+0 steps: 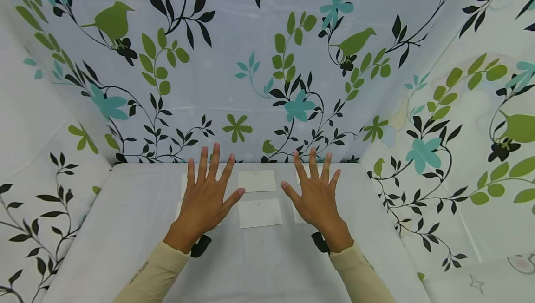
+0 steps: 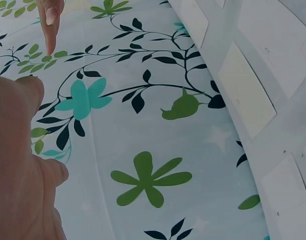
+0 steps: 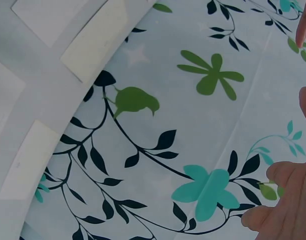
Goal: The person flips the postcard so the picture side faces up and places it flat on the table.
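My left hand (image 1: 205, 200) is held out over the left part of the white table (image 1: 138, 247), palm down with its fingers spread. Mirroring it on the right, my right hand (image 1: 315, 198) also has straight, spread fingers. Neither hand holds anything. Between them lie two pale rectangular paper cards, a far card (image 1: 257, 181) and a near card (image 1: 260, 213). More cards are partly hidden beneath both hands, with the edge of one card (image 1: 298, 215) showing by the right palm. In the left wrist view a cream card (image 2: 247, 90) lies near the table's edge.
A hanging cloth (image 1: 234, 75) printed with leaves, flowers and birds rises behind the table's far edge. Similar patterned cloth (image 1: 472, 154) stands along the right side, and more cloth (image 1: 37, 163) along the left. Dark wrist cameras sit under both wrists, by the beige sleeves (image 1: 152, 273).
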Motion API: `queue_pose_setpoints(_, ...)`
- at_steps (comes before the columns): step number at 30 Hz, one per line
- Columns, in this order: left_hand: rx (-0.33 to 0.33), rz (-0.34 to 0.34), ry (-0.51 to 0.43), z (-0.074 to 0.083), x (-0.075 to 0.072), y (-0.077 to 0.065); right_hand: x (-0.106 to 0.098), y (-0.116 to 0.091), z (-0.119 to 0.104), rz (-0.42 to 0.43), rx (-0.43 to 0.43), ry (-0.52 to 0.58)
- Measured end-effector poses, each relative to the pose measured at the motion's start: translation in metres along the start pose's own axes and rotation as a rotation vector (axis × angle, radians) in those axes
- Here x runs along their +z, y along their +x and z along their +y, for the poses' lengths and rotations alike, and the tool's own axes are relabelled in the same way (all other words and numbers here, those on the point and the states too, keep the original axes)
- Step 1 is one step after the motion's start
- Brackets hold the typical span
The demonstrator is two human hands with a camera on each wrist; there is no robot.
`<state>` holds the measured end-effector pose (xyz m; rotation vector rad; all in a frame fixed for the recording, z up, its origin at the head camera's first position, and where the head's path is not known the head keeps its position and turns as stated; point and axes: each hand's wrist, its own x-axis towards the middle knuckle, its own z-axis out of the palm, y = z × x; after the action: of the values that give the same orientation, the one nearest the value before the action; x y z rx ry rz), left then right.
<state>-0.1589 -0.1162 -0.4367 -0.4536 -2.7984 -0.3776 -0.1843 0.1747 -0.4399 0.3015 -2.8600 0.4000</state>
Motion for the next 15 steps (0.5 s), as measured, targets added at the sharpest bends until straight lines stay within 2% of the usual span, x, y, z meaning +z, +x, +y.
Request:
queue_pose_setpoints(5,0.011,0.018,-0.011,0.0014,0.0015,-0.0003,-0.0007,-0.001,0.0013,0.012,-0.004,-0.001)
queue_pose_setpoints(15,0.003,-0.007,-0.03,0.005,0.005,-0.0001,-0.0005,-0.0055,0.0046,0.064,0.0,0.042)
